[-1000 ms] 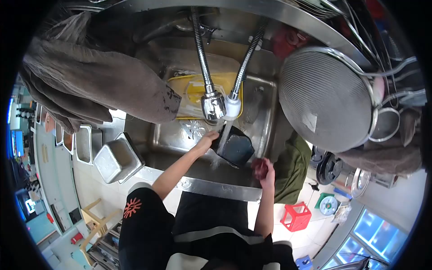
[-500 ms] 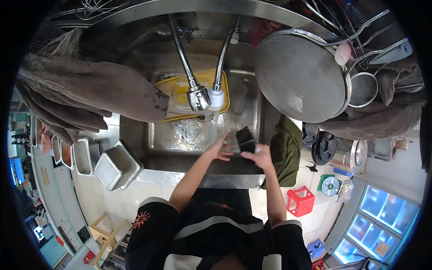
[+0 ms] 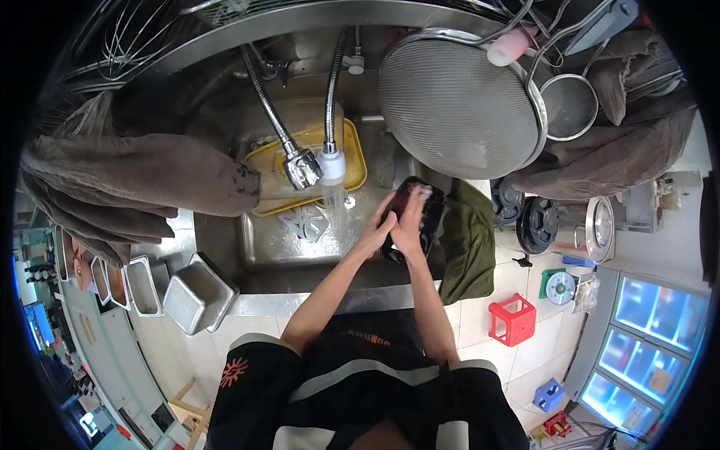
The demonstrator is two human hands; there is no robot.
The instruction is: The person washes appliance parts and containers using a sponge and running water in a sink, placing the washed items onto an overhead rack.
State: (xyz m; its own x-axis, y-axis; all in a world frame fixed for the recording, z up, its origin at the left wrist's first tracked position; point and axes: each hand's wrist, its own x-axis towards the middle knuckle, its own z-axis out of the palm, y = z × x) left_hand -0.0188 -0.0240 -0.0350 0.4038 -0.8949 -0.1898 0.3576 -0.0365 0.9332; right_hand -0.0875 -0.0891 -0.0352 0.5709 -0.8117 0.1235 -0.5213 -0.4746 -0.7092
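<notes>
Steel sink (image 3: 341, 255) in a kitchen with a tiled floor (image 3: 480, 356), seen from above. At far left, grey-brown gloves (image 3: 142, 172) hang over the sink edge; nearer, several steel pans (image 3: 187, 300) stand beside it, the nearest one tilted. Two flexible taps enter from the far side: one chrome head (image 3: 301, 169) and, to its right, one white head (image 3: 331, 163), water running from the latter. Behind them lies one yellow-rimmed tray (image 3: 358, 154). The left hand (image 3: 377, 229) grasps the left edge of one black container (image 3: 431, 225), held over the sink's right part; the right hand (image 3: 409, 225) lies across it, fingers extended and blurred, and whether they clasp anything cannot be told. To the right are one green cloth (image 3: 469, 244), two sieves, one large (image 3: 461, 105) and one small (image 3: 570, 109), and two stools, one red (image 3: 513, 319), one blue (image 3: 550, 394). Half a second earlier, the left hand was apart from the container, fingers spread; both hands now meet on it.
</notes>
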